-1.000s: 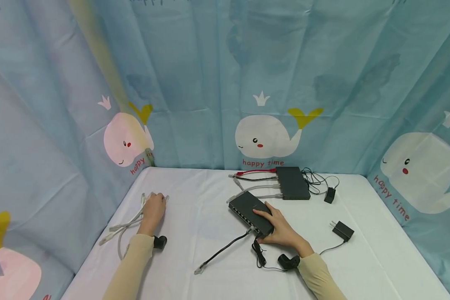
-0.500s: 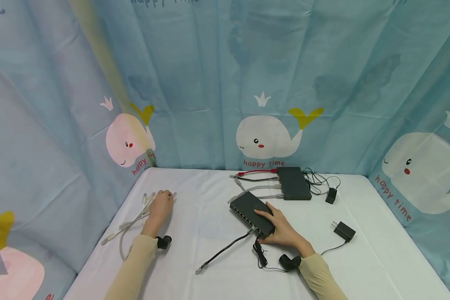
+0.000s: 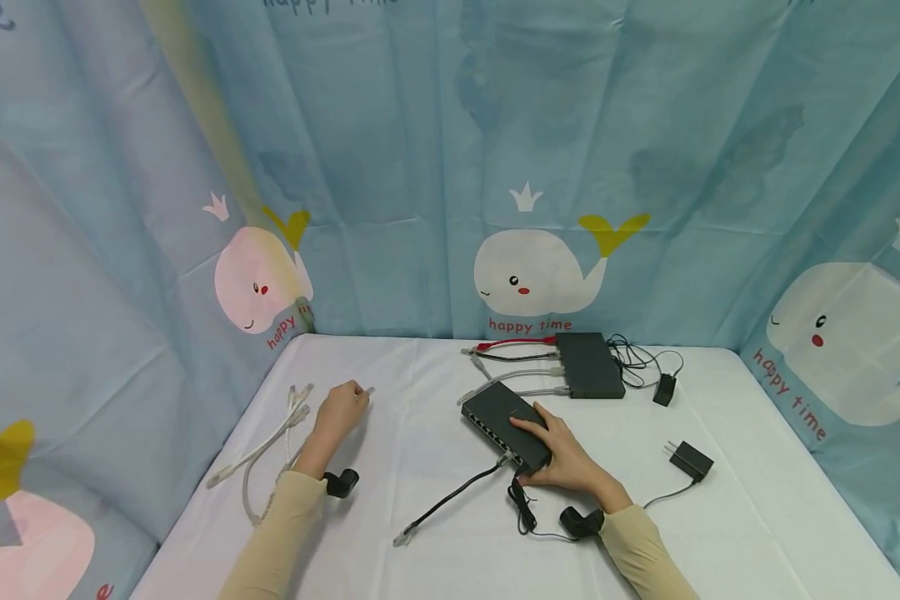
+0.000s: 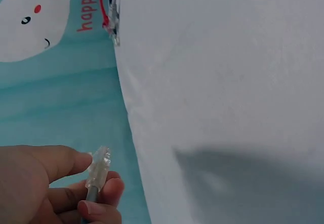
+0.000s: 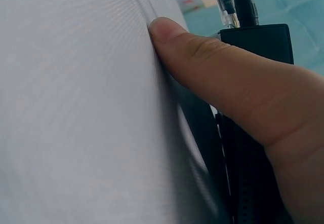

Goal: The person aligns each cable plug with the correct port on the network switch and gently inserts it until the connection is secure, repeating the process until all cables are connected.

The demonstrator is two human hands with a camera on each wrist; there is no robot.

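My left hand (image 3: 339,417) pinches a grey network cable near its clear plug (image 4: 99,169), raised over the left part of the table. Below it on the cloth lie more light grey network cables (image 3: 258,450). With my right hand (image 3: 566,458) I grip the near right end of a black network switch (image 3: 504,417), tilted with its row of ports toward the front left. A short black network cable (image 3: 453,495) is plugged into the port nearest me. In the right wrist view, my thumb (image 5: 212,57) lies along the switch's side; the other fingers are hidden there.
Behind stands a second black switch (image 3: 589,367) with red, black and grey cables plugged in. A small black plug (image 3: 664,390) lies beside it. A power adapter (image 3: 692,462) and a bundled black cord (image 3: 523,508) lie near my right hand. A whale-print curtain (image 3: 390,275) borders the table.
My left hand has moved right, drawing the grey cable away from the other cables on the left. My right hand and the switch have stayed in place.
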